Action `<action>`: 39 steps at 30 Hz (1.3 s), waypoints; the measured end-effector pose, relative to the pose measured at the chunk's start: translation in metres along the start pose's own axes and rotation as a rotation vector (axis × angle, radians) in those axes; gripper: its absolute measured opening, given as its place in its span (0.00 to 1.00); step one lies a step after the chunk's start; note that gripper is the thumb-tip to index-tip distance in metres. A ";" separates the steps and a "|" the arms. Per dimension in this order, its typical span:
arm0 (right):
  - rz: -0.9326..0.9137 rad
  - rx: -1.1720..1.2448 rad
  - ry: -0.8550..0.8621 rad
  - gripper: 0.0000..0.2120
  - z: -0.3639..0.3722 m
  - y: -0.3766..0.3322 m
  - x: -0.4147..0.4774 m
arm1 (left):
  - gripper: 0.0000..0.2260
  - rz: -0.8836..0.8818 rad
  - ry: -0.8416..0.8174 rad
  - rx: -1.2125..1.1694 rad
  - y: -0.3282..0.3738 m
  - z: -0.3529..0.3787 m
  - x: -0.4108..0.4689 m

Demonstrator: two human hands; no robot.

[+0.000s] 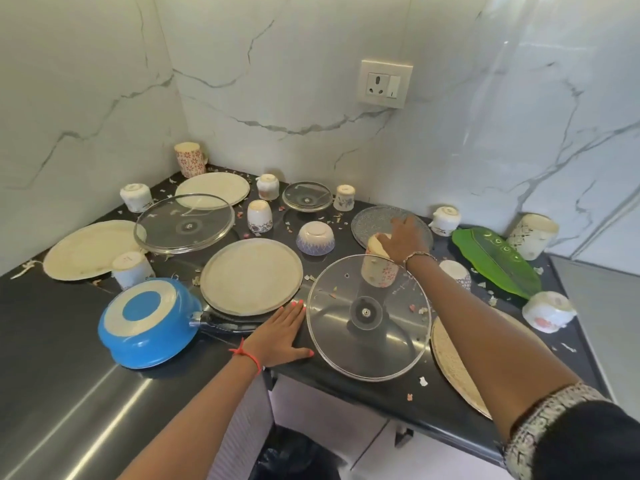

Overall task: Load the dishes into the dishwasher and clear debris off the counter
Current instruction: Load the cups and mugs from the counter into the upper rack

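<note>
The right hand (403,237) reaches far forward and curls its fingers over the upturned base of a cream cup with a red flower pattern (379,271). The cup is upside down and slightly tilted; whether it has left the black stone counter (381,389) cannot be told. A thin metal bracelet sits on that wrist.

The left hand (282,332) lies flat on the counter near its front edge, with fingers straight and together, thumb spread, and holds nothing. A red thread is tied around its wrist.

Between the two hands lies a large round glass lid with a metal rim (369,317), knob down, and the cup's lower part shows through it. Just past the left fingertips is a round cream plate (251,276), upside down. To that hand's left is an upturned blue saucepan with a black handle (149,322), the handle running towards the hand.

Just beyond the right hand lies a grey speckled round plate (374,220). To its left is an inverted small bowl with a blue pattern (316,238), and to its right a green leaf-shaped tray (495,261). Pale scraps of debris (423,381) are scattered around both hands and on the lid.

Left of the left hand and beyond the saucepan, an upturned white cup (131,270) bears a faint mark on its base, too small to read.
</note>
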State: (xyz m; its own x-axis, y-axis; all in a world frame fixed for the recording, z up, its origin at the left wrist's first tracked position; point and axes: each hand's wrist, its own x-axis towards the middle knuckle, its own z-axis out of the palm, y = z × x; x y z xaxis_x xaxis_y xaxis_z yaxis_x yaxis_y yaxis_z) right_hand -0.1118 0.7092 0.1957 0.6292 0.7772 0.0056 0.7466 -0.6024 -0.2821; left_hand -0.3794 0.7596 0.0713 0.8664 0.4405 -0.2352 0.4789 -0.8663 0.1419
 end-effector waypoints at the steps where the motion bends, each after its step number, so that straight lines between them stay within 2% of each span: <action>1: 0.018 0.007 -0.033 0.26 0.002 -0.001 0.007 | 0.56 0.009 0.007 0.003 -0.002 0.003 0.000; 4: 0.064 0.027 -0.153 0.32 0.013 -0.003 0.030 | 0.56 0.014 0.026 0.013 -0.003 0.006 0.003; 12: 0.199 -0.033 -0.239 0.38 0.039 -0.009 0.059 | 0.51 0.019 0.000 0.033 -0.003 0.008 0.007; 15: 0.219 -0.017 -0.219 0.35 0.042 -0.009 0.064 | 0.49 0.027 0.006 0.053 -0.004 0.009 0.006; 23: 0.193 0.069 -0.182 0.36 0.020 -0.008 0.063 | 0.48 0.012 -0.017 0.062 -0.004 0.009 0.006; 33: 0.075 0.122 -0.011 0.34 -0.034 -0.010 0.048 | 0.56 -0.006 -0.044 0.047 -0.001 0.002 0.001; 39: 0.035 0.192 0.023 0.34 -0.066 -0.003 0.020 | 0.65 -0.082 -0.041 0.067 0.011 -0.005 -0.007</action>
State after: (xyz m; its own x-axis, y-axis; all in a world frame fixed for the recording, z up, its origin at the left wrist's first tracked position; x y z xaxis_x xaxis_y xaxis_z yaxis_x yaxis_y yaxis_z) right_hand -0.0875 0.7146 0.2599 0.6608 0.7505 0.0138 0.6704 -0.5817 -0.4606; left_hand -0.3797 0.7477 0.0797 0.8173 0.5021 -0.2826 0.5366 -0.8420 0.0560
